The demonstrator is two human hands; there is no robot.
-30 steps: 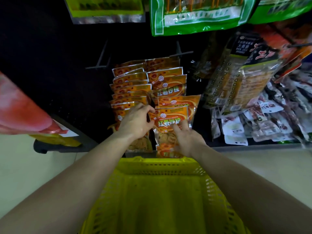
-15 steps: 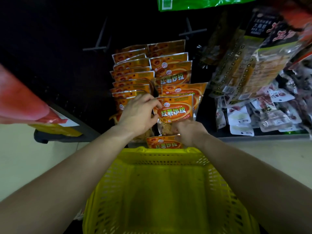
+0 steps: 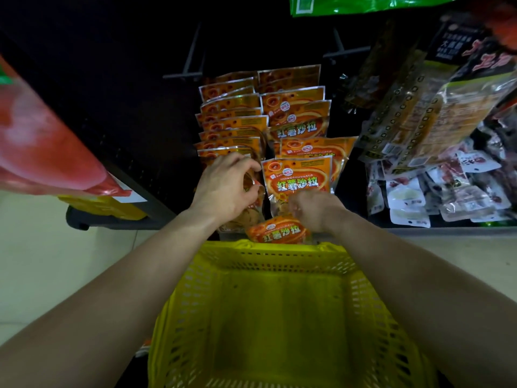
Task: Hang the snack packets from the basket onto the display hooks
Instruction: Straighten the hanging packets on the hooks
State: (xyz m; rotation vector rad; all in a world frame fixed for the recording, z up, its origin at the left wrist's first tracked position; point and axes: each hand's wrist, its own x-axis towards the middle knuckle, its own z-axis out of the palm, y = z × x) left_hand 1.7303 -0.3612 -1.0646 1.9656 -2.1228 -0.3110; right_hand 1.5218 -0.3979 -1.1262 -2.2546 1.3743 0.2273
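Our left hand has its grip curled, pinching the top of the left-row packet. Our right hand is blurred against the bottom of the right-row packet, so we cannot tell its grip. A loose packet lies beyond the yellow basket, its lower edge hidden by the rim.

Packet rows beyond left hand and right hand; basket nearer.
One packet just below the right hand; pouches farther right.
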